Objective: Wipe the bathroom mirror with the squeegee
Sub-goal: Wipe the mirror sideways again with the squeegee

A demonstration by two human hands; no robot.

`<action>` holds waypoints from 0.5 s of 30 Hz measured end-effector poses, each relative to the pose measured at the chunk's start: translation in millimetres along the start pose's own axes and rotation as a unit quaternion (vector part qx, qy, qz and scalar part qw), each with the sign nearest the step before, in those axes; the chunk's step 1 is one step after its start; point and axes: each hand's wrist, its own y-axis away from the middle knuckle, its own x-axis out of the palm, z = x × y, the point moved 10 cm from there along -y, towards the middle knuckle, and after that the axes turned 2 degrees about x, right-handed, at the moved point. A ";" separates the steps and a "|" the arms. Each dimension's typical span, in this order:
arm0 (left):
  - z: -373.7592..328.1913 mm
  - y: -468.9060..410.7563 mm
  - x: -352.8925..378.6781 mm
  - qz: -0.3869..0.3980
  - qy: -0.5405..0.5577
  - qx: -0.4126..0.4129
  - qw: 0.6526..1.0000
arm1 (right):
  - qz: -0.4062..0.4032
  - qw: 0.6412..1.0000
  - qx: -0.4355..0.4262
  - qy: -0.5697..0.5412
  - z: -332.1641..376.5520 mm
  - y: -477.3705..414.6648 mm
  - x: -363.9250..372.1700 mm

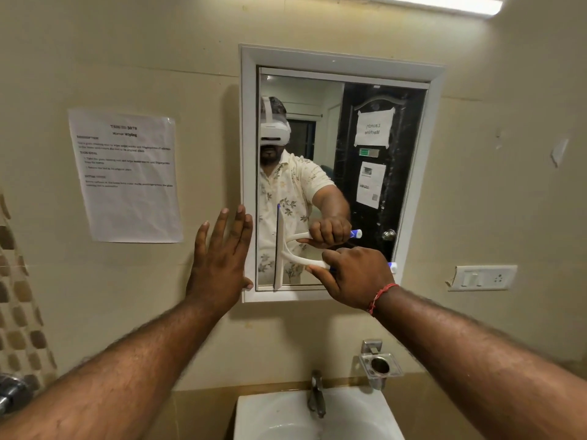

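A white-framed bathroom mirror (365,100) hangs on the beige wall straight ahead. My right hand (355,274) is shut on the handle of a white squeegee (279,268) with a blue tip. Its blade stands upright against the glass in the mirror's lower left part, near the left frame edge. My left hand (220,258) lies flat and open against the wall, fingers spread, its thumb and fingertips touching the mirror's left frame. The glass shows a person in a headset holding the same squeegee.
A printed paper sheet (127,176) is taped to the wall left of the mirror. Below are a white sink (254,414) with a metal tap (316,395) and a chrome holder (379,366). A switch plate (482,277) sits at the right.
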 end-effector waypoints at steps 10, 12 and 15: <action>-2.5 1.4 -3.6 -0.009 0.018 0.005 1.000 | 0.034 0.998 0.044 0.043 -93.0 39.0 -4.7; -3.9 2.3 -4.7 -0.010 0.017 0.007 1.000 | 0.037 0.997 0.045 0.058 -108.7 45.6 -7.7; -4.5 3.6 -6.7 -0.011 0.018 0.010 1.000 | 0.028 0.996 0.038 0.072 -127.2 55.9 -16.4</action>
